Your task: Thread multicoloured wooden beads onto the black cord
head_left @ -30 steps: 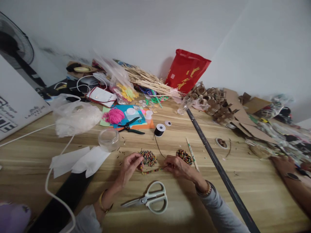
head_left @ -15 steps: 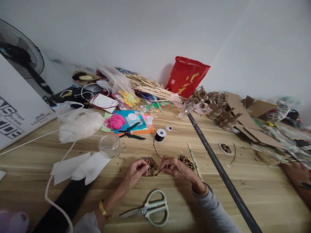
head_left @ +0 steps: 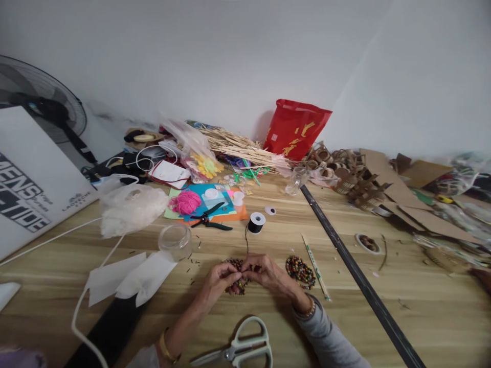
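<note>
One wooden table [head_left: 422, 317] carried the lot. Scissors [head_left: 229, 353], one large pair with pale handles, lay below the hands, blades pointing left. Hands, two: left hand [head_left: 218, 280] and right hand [head_left: 266, 271] met at the fingertips above the beads. The right pinched thumb to finger on a black cord [head_left: 247, 243]; whether the left gripped anything could not be told, the tips being so small and crowded. Cutters [head_left: 207, 221], black, stood open, partly upon orange paper [head_left: 241, 213]. Jar [head_left: 175, 243], clear, sat left. Beads, two heaps, many colours: the near heap [head_left: 236, 262] lay partly hidden under the fingers, the second heap [head_left: 300, 272] right of the right hand. Spool [head_left: 257, 223], white-topped, stood beyond the hands, its cord running towards them.
</note>
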### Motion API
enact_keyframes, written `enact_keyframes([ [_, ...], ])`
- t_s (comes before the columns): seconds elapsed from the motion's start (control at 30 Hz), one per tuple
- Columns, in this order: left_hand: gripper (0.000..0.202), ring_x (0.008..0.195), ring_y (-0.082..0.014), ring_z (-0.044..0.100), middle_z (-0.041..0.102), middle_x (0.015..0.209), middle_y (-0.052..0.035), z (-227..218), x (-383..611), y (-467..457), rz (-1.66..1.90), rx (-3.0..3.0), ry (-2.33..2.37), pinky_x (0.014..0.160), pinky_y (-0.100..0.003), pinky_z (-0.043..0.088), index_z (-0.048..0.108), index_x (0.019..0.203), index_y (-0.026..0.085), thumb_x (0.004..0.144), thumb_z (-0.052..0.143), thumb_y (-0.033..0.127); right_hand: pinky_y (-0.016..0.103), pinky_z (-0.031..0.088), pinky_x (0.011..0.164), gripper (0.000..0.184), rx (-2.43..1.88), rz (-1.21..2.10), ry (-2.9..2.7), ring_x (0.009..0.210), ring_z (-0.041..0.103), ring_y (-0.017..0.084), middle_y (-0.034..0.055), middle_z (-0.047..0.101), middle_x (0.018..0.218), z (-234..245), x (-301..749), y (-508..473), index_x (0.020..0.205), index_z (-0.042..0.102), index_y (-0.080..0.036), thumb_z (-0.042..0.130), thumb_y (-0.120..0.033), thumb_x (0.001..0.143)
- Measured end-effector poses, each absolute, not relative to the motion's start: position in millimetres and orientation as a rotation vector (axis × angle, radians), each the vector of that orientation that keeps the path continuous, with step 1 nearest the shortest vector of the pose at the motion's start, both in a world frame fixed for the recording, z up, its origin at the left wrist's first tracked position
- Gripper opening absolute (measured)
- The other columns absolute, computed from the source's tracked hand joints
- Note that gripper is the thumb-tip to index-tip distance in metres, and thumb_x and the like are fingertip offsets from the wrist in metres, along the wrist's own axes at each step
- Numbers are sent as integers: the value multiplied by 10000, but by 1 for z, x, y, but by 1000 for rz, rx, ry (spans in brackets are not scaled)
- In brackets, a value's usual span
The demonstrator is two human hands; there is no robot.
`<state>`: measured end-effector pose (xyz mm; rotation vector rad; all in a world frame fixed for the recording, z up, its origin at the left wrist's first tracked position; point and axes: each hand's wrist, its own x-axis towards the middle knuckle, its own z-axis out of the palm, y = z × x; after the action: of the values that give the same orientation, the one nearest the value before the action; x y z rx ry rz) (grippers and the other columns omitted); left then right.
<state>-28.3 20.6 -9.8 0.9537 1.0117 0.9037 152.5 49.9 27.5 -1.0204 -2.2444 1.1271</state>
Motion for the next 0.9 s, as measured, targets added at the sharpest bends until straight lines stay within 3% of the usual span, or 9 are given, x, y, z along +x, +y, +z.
enact_keyframes([
  [0.27,427,424,-107,561,653,528,-4,-15,-28,20,910,964,1016,458,-225,439,612,630,132,550,769,521,207,433,616,179,-1000,1407,-2002,688,581,120,17,659,786,14,152,52,939,661,-149,619,-285,832],
  [0.47,395,413,-107,554,647,517,7,-19,-29,20,906,977,1014,448,-225,435,605,627,142,563,767,496,230,458,639,254,-942,1551,-1877,704,596,134,26,658,794,10,148,52,905,662,-134,647,-367,803],
  [0.77,393,406,-93,535,614,504,24,-15,-27,19,962,921,1060,456,-223,445,592,619,138,541,785,472,207,418,608,102,-1050,1151,-2190,684,560,126,12,655,769,17,157,55,836,698,-159,599,-177,820],
  [0.9,397,409,-98,544,611,504,26,-15,-26,19,962,945,1084,450,-222,443,591,610,139,536,779,480,205,415,592,90,-1063,1203,-2140,675,549,126,7,652,763,23,155,53,849,688,-159,613,-191,813],
])
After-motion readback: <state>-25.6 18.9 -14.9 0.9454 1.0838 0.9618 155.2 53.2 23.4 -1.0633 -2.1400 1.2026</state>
